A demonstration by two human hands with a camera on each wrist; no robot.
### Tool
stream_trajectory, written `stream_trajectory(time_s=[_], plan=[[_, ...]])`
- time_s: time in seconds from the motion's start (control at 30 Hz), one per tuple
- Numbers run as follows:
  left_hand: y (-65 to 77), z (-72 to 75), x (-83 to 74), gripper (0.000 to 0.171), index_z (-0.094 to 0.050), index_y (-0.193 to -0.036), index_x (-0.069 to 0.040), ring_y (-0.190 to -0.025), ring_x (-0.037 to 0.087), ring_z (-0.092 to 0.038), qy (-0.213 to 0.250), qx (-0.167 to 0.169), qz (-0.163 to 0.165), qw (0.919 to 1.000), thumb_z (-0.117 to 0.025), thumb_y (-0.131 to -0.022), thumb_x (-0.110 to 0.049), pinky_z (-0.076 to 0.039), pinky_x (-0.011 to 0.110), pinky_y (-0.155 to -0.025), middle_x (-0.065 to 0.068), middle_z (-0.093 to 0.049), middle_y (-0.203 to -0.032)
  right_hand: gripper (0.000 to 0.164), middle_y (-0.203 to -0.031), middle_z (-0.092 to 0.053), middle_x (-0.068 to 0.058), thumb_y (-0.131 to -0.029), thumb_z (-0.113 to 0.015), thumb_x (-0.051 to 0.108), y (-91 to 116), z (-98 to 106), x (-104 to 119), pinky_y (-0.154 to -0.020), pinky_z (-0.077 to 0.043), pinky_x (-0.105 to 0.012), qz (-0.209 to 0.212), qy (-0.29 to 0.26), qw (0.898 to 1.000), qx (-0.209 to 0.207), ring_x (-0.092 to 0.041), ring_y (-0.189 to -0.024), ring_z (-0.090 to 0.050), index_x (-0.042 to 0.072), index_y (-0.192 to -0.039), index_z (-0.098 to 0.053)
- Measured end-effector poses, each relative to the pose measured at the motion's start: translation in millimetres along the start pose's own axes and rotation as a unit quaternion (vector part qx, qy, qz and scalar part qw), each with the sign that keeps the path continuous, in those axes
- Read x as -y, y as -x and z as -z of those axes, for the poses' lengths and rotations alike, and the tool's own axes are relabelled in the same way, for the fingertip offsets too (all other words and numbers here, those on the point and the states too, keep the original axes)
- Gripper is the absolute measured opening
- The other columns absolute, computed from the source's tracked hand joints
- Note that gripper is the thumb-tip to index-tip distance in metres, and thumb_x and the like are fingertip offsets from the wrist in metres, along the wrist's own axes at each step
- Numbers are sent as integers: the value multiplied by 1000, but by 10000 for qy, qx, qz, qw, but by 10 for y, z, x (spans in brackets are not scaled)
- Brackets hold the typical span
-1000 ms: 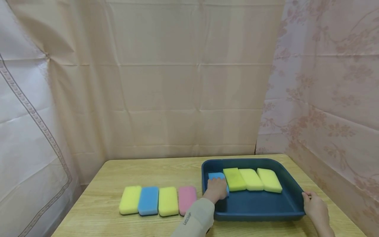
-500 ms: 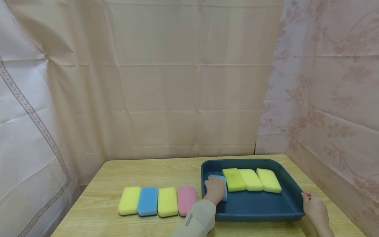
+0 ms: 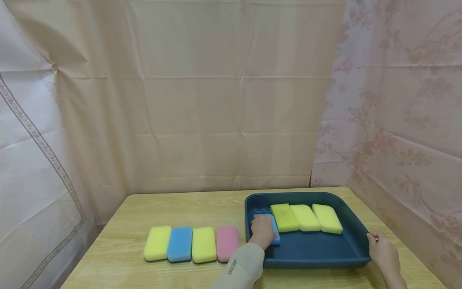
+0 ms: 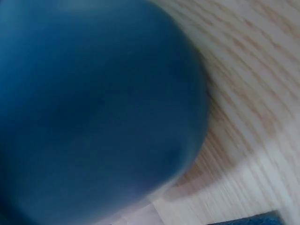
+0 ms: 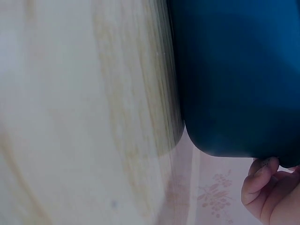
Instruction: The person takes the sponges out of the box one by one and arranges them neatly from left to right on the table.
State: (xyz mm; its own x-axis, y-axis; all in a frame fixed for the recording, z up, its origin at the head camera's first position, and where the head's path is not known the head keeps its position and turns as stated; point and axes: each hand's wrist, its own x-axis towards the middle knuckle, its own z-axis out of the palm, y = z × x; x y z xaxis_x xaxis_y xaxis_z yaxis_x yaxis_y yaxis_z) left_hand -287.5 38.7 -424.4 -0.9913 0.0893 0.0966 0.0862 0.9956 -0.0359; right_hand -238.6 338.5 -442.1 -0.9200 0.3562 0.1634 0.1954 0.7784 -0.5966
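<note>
In the head view a dark blue tray (image 3: 314,251) stands on the right part of the table. Inside it, at the left end, my left hand (image 3: 262,231) holds a blue sponge (image 3: 275,237) from above; the hand covers much of the sponge and hides most of its own fingers. My right hand (image 3: 385,252) grips the tray's right edge. Its curled fingers (image 5: 262,180) show at the tray rim in the right wrist view. The tray wall (image 4: 103,108) fills much of the left wrist view, where the left hand is not seen.
A green-yellow sponge (image 3: 285,218) and two yellow sponges (image 3: 304,218) lie along the tray's back. Left of the tray, a yellow sponge (image 3: 157,243), a blue one (image 3: 179,245), another yellow one (image 3: 204,245) and a pink one (image 3: 227,243) form a row on the table (image 3: 169,210).
My left hand and the blue sponge have shifted nearer the tray's front, then the sponge slightly to the right. The right hand stays at the tray's edge.
</note>
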Motion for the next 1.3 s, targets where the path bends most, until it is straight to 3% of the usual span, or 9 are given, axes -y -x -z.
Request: stream_trajectory(time_s=[0.1,0.23,0.43,0.67,0.8,0.93,1.1,1.2,1.3], plan=[[-5,3,14,56,-65,-97,-6,-77,20,-60,336,134,66,9993,-74,-64,-50,-49,31,-64,9,-63,-92,34,-113,-42,-39,-95,-36,19,-9,0,18,-73,-36,-58,-37,-2,10000,-6,-56,-97,-39,-11,-110,-43],[-36,8,31,69,-59,-110,2,-80,22,-60,793,333,233,9960,-79,-62,-43,-49,30,-62,13,-58,-107,34,-113,-42,-39,-95,-35,19,-21,-5,21,-73,-36,-58,-20,-14,10000,-26,-57,-97,-39,-11,-110,-43],[-73,19,41,91,-45,-120,13,-88,30,-57,1176,441,432,9911,-86,-52,-34,-49,33,-69,22,-55,-106,34,-112,-43,-38,-95,-36,19,-27,-15,8,-72,-36,-58,3,-18,10000,-36,-56,-96,-40,-11,-109,-44],[-30,38,46,82,-49,-109,17,-79,36,-52,1934,463,601,9782,-89,-47,-18,-49,38,-61,28,-44,-99,35,-113,-42,-39,-95,-35,21,-20,-13,18,-73,-36,-58,-8,-15,10000,37,-57,-97,-39,-11,-109,-44],[-4,39,39,90,-45,-115,16,-76,35,-52,2039,458,745,9751,-90,-45,-18,-49,38,-61,27,-43,-97,35,-112,-43,-38,-95,-36,20,-7,-17,2,-73,-36,-58,-28,-36,10000,75,-56,-96,-39,-11,-109,-44],[-16,16,15,100,-42,-122,14,-82,37,-52,1942,574,944,9747,-91,-42,-21,-48,42,-69,30,-44,-105,38,-110,-45,-38,-96,-36,22,3,-14,-24,-72,-37,-57,4,-34,9999,164,-56,-95,-41,-13,-109,-43],[-49,-14,2,79,-58,-112,0,-95,40,-49,1658,739,861,9796,-90,-44,-28,-43,45,-78,25,-48,-118,35,-109,-46,-38,-95,-37,18,23,-16,-11,-72,-37,-57,109,0,9999,105,-56,-95,-41,-14,-108,-44],[-32,-1,20,58,-63,-100,-4,-87,36,-50,1665,611,739,9814,-86,-52,-29,-44,44,-73,19,-56,-105,33,-109,-45,-38,-94,-38,16,31,-14,-1,-73,-37,-57,136,19,9999,19,-56,-95,-41,-14,-108,-44],[13,40,43,41,-63,-89,-3,-76,32,-51,1820,254,641,9809,-80,-62,-27,-46,42,-66,17,-57,-86,34,-109,-45,-39,-94,-38,16,30,-10,-12,-74,-36,-57,139,26,9999,16,-56,-96,-41,-14,-108,-44]])
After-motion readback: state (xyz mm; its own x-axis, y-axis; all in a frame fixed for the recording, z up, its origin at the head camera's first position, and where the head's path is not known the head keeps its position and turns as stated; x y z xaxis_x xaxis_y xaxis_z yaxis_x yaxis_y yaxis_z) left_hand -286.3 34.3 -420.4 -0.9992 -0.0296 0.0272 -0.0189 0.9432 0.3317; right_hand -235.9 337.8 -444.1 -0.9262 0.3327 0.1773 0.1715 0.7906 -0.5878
